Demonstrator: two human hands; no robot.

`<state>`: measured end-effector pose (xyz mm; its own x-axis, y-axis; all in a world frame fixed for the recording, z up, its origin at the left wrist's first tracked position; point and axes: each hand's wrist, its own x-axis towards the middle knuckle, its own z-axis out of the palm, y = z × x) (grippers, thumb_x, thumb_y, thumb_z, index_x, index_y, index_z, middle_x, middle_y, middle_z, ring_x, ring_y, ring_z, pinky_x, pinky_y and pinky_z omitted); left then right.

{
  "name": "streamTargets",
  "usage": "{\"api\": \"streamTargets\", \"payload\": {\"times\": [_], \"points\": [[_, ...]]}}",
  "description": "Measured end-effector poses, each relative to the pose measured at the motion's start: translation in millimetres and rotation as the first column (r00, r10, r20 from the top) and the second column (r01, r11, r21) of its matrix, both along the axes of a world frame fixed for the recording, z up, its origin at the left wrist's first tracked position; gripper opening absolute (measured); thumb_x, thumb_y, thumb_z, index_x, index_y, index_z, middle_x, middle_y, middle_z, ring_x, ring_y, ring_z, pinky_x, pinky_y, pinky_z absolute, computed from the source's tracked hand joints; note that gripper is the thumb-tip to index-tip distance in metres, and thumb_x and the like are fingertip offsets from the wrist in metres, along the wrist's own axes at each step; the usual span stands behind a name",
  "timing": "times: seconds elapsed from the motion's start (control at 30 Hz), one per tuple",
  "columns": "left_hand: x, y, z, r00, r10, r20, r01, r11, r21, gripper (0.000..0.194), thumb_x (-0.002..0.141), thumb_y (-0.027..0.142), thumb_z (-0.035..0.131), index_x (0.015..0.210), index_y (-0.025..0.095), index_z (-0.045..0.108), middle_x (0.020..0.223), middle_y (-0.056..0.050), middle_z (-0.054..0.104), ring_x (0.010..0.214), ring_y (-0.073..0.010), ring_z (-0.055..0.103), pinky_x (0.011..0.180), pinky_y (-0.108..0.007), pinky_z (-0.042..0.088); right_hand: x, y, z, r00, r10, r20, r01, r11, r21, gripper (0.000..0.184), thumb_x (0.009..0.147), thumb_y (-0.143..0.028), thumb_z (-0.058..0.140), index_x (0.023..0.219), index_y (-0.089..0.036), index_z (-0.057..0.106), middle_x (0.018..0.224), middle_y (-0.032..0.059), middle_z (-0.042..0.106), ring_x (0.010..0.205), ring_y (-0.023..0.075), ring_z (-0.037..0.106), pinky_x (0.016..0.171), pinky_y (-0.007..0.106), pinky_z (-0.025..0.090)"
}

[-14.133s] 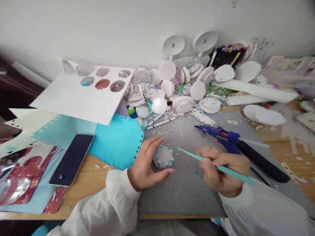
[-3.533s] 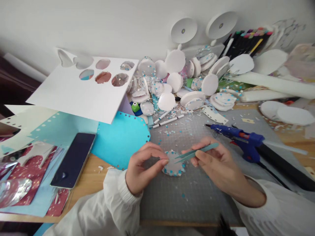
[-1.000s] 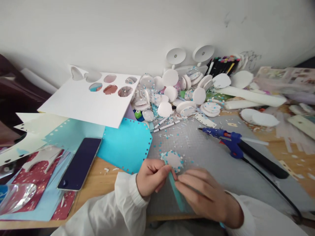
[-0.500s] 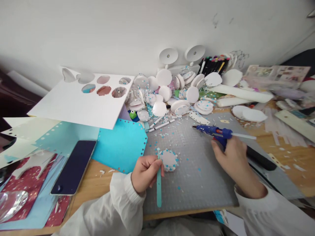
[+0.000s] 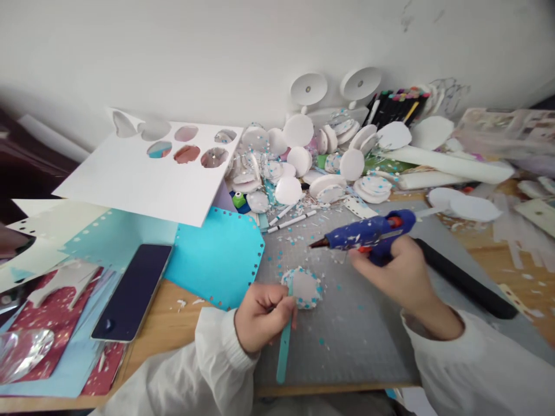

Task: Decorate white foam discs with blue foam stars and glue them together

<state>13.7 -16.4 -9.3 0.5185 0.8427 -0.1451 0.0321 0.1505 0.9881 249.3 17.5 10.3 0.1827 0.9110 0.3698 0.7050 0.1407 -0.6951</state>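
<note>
- One gridded mat [image 5: 359,346] under left hand [image 5: 263,318] and right hand [image 5: 405,274]
- One blue plastic glue gun [image 5: 358,234], right hand wrapped round
- One pair of teal tweezers [image 5: 283,358], pinched by left hand
- One round, star-edged disc [image 5: 307,285] beside left hand

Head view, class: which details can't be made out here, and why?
All in the head view:
Middle of the slim teal tweezers: covered by the left hand.
Lower handle of the blue plastic glue gun: covered by the right hand.
Exact shapes of the tiny blue and white bits rimming the round white disc: too small.
Clear, shiny plastic piece: cut off by the left edge.
Pale, box-like item at upper right: too blurred to identify.
</note>
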Motion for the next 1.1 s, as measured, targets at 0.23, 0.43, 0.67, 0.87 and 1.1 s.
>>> {"api": "streamTargets", "payload": {"times": [0.23, 0.43, 0.67, 0.87, 1.1], "points": [[-0.4, 0.6, 7.7, 1.0, -0.019, 0.014, 0.016, 0.984, 0.177, 0.055, 0.092, 0.047, 0.044, 0.048, 0.014, 0.05, 0.033, 0.005, 0.034, 0.03, -0.0033, 0.031, 0.035, -0.016, 0.024, -5.7, -12.3, -24.1, 0.986, 0.169, 0.007, -0.169, 0.985, 0.02, 0.018, 0.065, -0.024, 0.059, 0.051, -0.024, 0.047, 0.04, -0.0046, 0.048, 0.035, 0.0123, 0.045, 0.036, 0.024, 0.037], [-0.5, 1.1, 6.8, 0.998, -0.022, -0.057, 0.036, 0.968, 0.247, 0.052, 0.089, 0.037, 0.045, 0.042, 0.017, 0.039, 0.037, 0.003, 0.036, 0.035, -0.0045, 0.03, 0.037, -0.019, 0.023, -3.8, -16.4, -27.6, 0.968, 0.251, 0.027, -0.252, 0.966, 0.052, 0.003, 0.068, -0.022, 0.061, 0.07, -0.023, 0.058, 0.053, -0.001, 0.059, 0.048, 0.0171, 0.057, 0.044, 0.026, 0.046], [0.6, 0.9, 7.1, 0.999, -0.04, 0.005, 0.038, 0.965, 0.261, 0.045, 0.087, 0.025, 0.047, 0.044, 0.016, 0.038, 0.038, 0.001, 0.043, 0.035, -0.0045, 0.036, 0.037, -0.017, 0.026, 0.3, -15.1, -27.6, 0.962, 0.256, 0.09, -0.264, 0.96, 0.09, 0.01, 0.07, -0.025, 0.061, 0.079, -0.022, 0.06, 0.073, 0.0049, 0.068, 0.067, 0.0238, 0.066, 0.056, 0.032, 0.053], [1.1, 0.7, 7.6, 0.999, -0.035, 0.014, 0.03, 0.964, 0.263, 0.044, 0.086, 0.024, 0.047, 0.044, 0.017, 0.035, 0.038, 0.002, 0.041, 0.035, -0.0049, 0.034, 0.037, -0.018, 0.025, 0.4, -14.8, -27.2, 0.962, 0.254, 0.095, -0.262, 0.961, 0.085, 0.008, 0.069, -0.025, 0.061, 0.077, -0.023, 0.061, 0.072, 0.0043, 0.068, 0.065, 0.0235, 0.066, 0.055, 0.032, 0.053], [2.8, 1.8, 9.2, 0.999, -0.034, -0.01, 0.036, 0.968, 0.248, 0.045, 0.085, 0.028, 0.047, 0.046, 0.02, 0.025, 0.038, 0.005, 0.029, 0.036, -0.0051, 0.024, 0.037, -0.021, 0.024, 0.6, -15.0, -28.6, 0.962, 0.261, 0.08, -0.268, 0.958, 0.101, 0.011, 0.07, -0.021, 0.062, 0.08, -0.022, 0.059, 0.077, 0.0039, 0.067, 0.068, 0.0229, 0.065, 0.06, 0.034, 0.052]]}}
